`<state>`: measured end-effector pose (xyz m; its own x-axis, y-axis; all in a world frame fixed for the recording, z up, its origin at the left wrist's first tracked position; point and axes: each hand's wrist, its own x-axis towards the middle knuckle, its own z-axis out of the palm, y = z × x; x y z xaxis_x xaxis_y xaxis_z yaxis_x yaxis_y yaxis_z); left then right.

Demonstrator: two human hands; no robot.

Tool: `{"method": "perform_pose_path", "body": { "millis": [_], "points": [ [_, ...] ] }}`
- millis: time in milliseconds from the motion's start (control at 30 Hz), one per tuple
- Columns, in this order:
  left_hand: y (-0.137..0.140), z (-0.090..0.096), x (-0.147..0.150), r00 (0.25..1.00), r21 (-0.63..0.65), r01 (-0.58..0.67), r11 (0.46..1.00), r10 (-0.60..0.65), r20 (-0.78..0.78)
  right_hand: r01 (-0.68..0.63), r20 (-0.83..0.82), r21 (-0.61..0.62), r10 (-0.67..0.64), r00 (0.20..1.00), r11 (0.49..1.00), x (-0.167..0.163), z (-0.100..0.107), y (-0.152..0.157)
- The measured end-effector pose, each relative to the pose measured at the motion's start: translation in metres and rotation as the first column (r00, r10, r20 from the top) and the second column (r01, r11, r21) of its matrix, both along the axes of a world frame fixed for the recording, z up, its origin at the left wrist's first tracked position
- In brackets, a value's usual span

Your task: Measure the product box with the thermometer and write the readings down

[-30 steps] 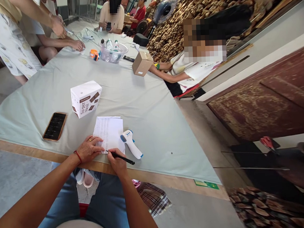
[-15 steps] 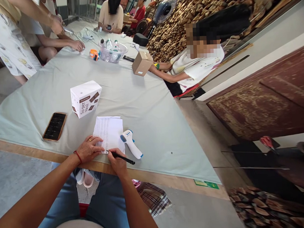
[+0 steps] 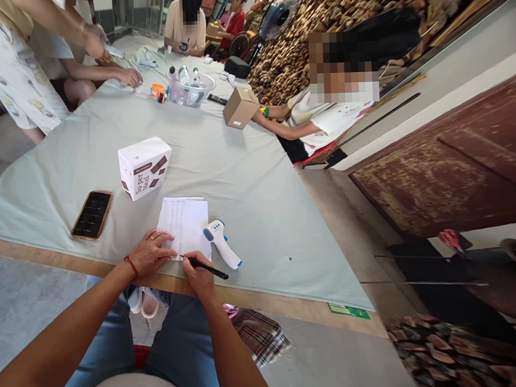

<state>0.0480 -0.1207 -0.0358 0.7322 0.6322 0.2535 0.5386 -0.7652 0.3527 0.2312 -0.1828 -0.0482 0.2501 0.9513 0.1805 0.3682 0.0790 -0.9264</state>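
Sheets of white paper (image 3: 195, 224) with rows of writing down the left side lie at the near edge of the cloth-covered table. My left hand (image 3: 152, 253) rests flat on the paper's lower left, fingers stretched out. In my right hand (image 3: 198, 277) a black pen (image 3: 212, 268) is gripped, its tip on the paper's lower edge close to my left fingertips. Just right of the paper lies a white and blue infrared thermometer (image 3: 222, 244). A white snack box (image 3: 145, 168) stands beyond the paper, and a phone (image 3: 92, 215) lies to the left.
Farther back are a clear plastic basket (image 3: 190, 91) with bottles, an orange tape roll (image 3: 158, 92) and a cardboard box (image 3: 240, 106) by a seated person's hands. Other people stand and sit around the far table. Stacked wood (image 3: 287, 62) lines the wall.
The view has shifted very slightly. My hands, the pen and the paper hold nearly the same places.
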Motion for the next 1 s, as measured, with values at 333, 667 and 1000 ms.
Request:
{"method": "perform_pose_path", "body": {
  "millis": [333,667,1000],
  "points": [
    [-0.0002,-0.0009,0.0001,1.0,-0.01,-0.002,1.0,0.003,0.004,0.002,0.004,0.013,-0.002,1.0,1.0,0.0001,0.0015,0.0004],
    [0.0,0.001,-0.0003,1.0,-0.013,0.002,1.0,-0.002,-0.003,0.007,-0.024,0.014,-0.007,1.0,1.0,-0.0001,0.0012,-0.0005],
    [0.0,0.0006,-0.0001,1.0,-0.022,0.005,1.0,-0.005,0.012,0.026,-0.003,0.014,-0.026,1.0,1.0,-0.0001,0.0012,0.0001]
  ]
}}
